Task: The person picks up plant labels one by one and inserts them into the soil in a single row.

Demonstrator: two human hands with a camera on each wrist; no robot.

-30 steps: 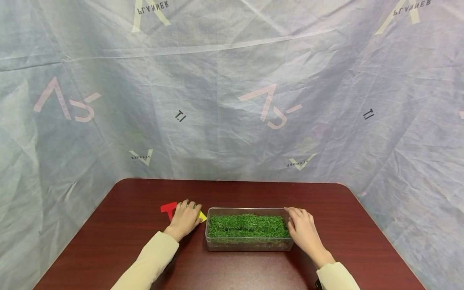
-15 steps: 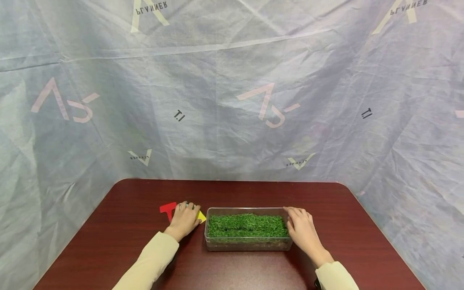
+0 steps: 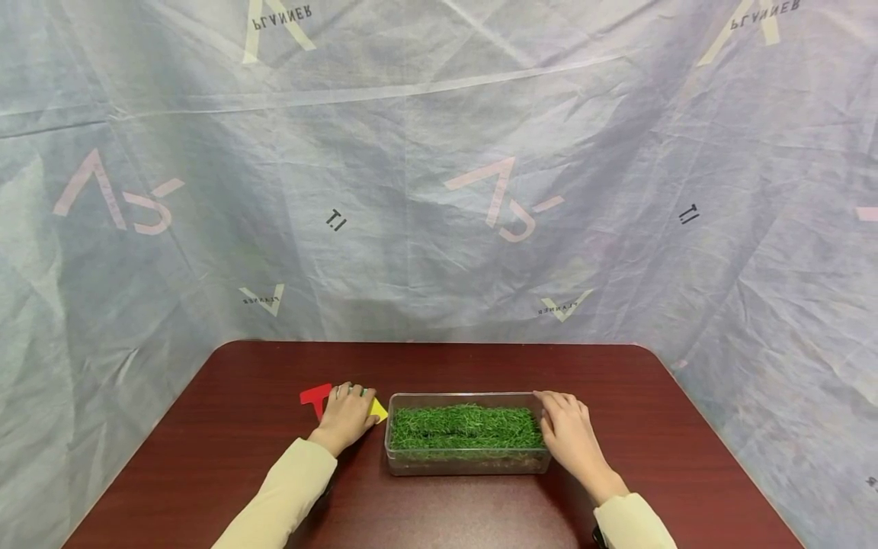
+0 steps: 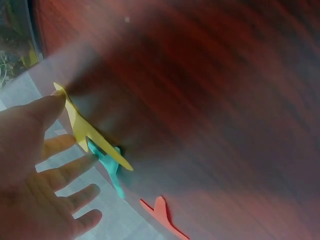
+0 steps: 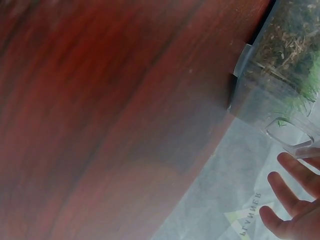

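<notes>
My left hand (image 3: 346,415) is low over the table's left part, thumb and index finger at a yellow T-shaped plant label (image 4: 77,125), which they appear to pinch. Just beyond it lies a teal plant label (image 4: 110,165), near the middle fingertip; in the head view the hand mostly hides it. A red T-shaped plant label (image 3: 315,396) lies left of the hand. To the right stands a clear plastic box (image 3: 469,463) holding green grass (image 3: 466,427). My right hand (image 3: 572,436) rests on its right end, fingers fairly straight, fingertips at the rim by a handle opening.
The dark red wooden table (image 3: 439,518) has rounded far corners. Behind it and at both sides hangs a grey printed cloth (image 3: 411,290). Inside the box, brown soil-like matter (image 5: 287,47) shows below the grass.
The whole head view has shifted slightly, so everything sits a little further left. Both hands, the labels and the box keep their places relative to each other.
</notes>
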